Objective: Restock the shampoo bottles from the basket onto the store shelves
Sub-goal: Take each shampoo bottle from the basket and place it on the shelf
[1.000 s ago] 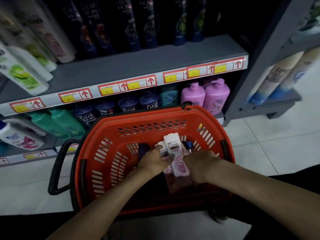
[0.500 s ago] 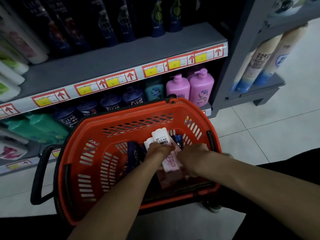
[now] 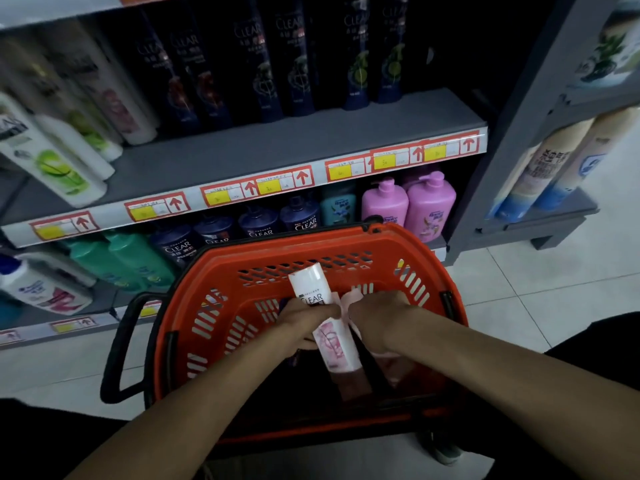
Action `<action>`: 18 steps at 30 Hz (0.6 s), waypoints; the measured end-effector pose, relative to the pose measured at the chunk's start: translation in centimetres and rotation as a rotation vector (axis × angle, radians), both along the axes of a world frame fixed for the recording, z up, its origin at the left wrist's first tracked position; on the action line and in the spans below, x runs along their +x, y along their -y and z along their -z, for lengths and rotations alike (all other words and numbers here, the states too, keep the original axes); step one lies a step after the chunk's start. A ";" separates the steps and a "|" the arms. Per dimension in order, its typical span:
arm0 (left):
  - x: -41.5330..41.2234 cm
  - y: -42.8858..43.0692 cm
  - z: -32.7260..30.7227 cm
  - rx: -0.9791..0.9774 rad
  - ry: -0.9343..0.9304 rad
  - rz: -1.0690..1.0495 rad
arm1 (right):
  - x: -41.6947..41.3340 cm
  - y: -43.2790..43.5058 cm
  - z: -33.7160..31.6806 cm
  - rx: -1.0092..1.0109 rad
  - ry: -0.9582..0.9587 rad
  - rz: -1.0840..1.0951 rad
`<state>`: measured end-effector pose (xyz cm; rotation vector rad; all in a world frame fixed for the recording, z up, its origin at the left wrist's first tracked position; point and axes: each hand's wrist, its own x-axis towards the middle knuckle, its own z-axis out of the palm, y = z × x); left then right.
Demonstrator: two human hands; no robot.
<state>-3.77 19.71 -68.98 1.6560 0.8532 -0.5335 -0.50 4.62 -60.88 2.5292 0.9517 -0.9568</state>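
Left hand [image 3: 304, 318] grip wrapped around white shampoo bottle [image 3: 323, 317], right hand [image 3: 377, 318] grip unclear, over basket [image 3: 214, 271]

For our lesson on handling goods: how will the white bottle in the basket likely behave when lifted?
The white bottle looks like rigid plastic, so probably stiff. Its glossy surface may be slippery. It is tall and narrow, so it could tip easily on the shelf. The left hand grips its middle, which should steady it.
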 end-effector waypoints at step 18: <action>-5.7 -8.2 -9.6 -0.227 0.336 -0.276 | -3.1 -7.8 0.3 0.981 -0.281 0.579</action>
